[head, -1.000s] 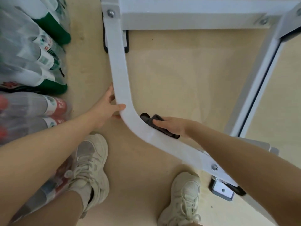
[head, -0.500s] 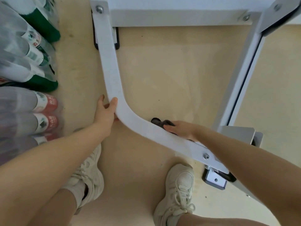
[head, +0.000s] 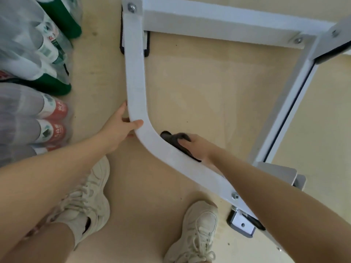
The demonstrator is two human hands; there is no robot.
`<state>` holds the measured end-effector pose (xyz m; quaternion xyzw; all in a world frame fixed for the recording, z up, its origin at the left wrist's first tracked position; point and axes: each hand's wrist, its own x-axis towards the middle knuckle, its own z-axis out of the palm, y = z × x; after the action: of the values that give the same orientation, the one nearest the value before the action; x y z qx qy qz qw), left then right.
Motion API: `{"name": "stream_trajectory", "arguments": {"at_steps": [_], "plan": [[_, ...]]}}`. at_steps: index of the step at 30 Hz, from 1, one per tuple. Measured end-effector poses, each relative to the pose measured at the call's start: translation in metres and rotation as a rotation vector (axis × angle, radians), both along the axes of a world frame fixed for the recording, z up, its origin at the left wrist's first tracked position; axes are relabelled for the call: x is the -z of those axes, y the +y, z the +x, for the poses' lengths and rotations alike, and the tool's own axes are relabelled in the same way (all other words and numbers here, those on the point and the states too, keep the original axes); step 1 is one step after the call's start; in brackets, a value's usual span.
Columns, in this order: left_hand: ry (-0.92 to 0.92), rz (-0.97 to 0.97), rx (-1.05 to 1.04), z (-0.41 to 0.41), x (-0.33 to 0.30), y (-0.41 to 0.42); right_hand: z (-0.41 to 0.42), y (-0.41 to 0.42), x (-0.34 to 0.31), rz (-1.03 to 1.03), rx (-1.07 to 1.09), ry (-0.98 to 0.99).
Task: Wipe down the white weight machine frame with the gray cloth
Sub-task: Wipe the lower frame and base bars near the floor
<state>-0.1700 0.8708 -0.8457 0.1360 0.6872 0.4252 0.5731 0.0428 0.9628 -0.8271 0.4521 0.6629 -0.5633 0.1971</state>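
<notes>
Since the earlier frame, right hand (head: pixel 197 147) shifted gray cloth (head: pixel 178 142) slightly along the curved white frame (head: pixel 136 103); left hand (head: pixel 121 128) grips the bend; remaining bars apparently unwiped

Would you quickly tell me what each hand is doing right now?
Left hand: grips the bend of the white frame, thumb curled over its top.
Right hand: holds the gray cloth against the frame's inner side.
</notes>
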Motion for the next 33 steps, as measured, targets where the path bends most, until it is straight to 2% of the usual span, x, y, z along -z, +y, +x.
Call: {"name": "stream_trajectory", "arguments": {"at_steps": [3, 6, 8, 10, 13, 14, 16, 18, 20, 22, 25, 30, 33], "plan": [[0.012, 0.011, 0.044, -0.008, -0.009, 0.006, -0.064, 0.007, -0.006, -0.014, 0.285, 0.218], [0.036, 0.060, 0.000, -0.011, -0.011, 0.006, -0.107, 0.029, -0.017, -0.093, 0.581, 0.382], [0.079, 0.091, 0.011, -0.015, -0.010, 0.009, -0.126, 0.047, -0.022, -0.008, 0.629, 0.461], [0.120, 0.114, 0.057, -0.022, -0.008, 0.012, -0.146, 0.063, -0.027, 0.218, 0.508, 0.556], [0.117, 0.120, 0.087, -0.028, -0.004, 0.013, -0.184, 0.087, -0.026, 0.564, 0.059, 0.659], [0.105, 0.120, 0.098, -0.028, -0.001, 0.012, -0.196, 0.096, -0.020, 0.671, -0.172, 0.623], [0.085, 0.120, 0.100, -0.030, 0.003, 0.009, -0.218, 0.108, -0.004, 0.826, -0.689, 0.392], [0.065, 0.095, 0.111, -0.034, 0.003, 0.009, -0.227, 0.109, 0.005, 0.863, -0.980, 0.192], [0.077, 0.043, 0.069, -0.041, 0.001, 0.009, -0.224, 0.098, 0.012, 0.932, -1.087, 0.175], [0.184, -0.046, -0.068, -0.049, -0.001, 0.007, -0.214, 0.079, 0.016, 0.987, -1.178, 0.254], [0.327, -0.136, -0.228, -0.059, -0.001, -0.001, -0.202, 0.065, 0.015, 0.942, -1.317, 0.298], [0.353, -0.153, -0.251, -0.058, -0.001, -0.007, -0.225, 0.107, 0.007, 0.960, -1.186, 0.129], [0.344, -0.152, -0.276, -0.048, -0.010, -0.007, -0.213, 0.096, 0.005, 0.940, -1.216, 0.127]]}}
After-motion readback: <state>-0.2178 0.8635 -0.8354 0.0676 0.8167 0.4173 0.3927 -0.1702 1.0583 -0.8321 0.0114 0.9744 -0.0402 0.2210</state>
